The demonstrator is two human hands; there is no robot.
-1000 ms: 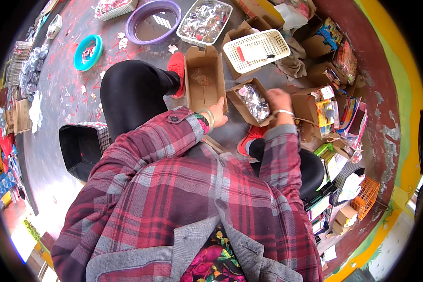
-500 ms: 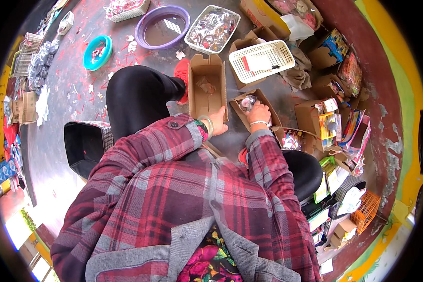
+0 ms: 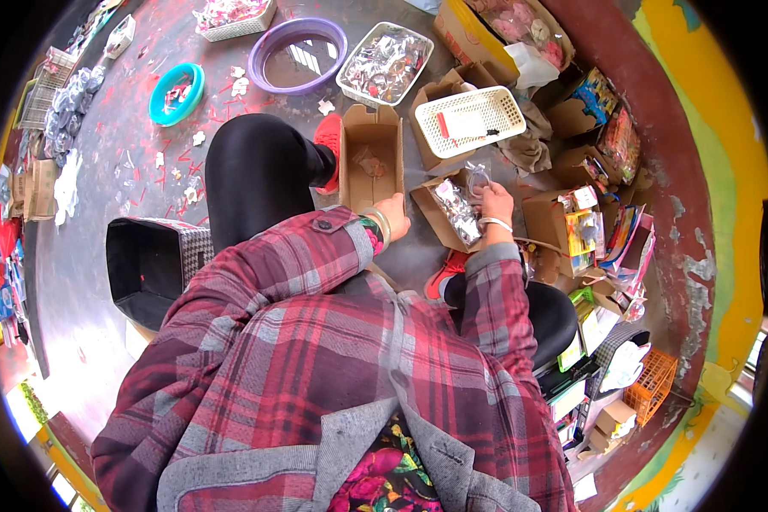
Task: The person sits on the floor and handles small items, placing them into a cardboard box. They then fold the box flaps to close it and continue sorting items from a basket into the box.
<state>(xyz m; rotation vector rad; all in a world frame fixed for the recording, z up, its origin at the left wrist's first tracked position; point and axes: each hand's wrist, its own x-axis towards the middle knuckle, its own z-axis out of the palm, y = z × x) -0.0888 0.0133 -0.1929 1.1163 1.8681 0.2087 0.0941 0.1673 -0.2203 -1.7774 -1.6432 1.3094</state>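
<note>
Person seated on floor. Left hand (image 3: pixel 394 213) rests on near end of open brown cardboard box (image 3: pixel 371 162), fingers curled over its edge. Right hand (image 3: pixel 495 202) pinches a small clear packet (image 3: pixel 478 176) just above a second cardboard box of shiny packets (image 3: pixel 454 212), just right of the first. White mesh basket (image 3: pixel 469 121) beyond; purple basin (image 3: pixel 303 56) toward floor's far edge.

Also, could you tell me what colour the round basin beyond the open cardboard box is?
The round basin is purple, seen in the head view.
</note>
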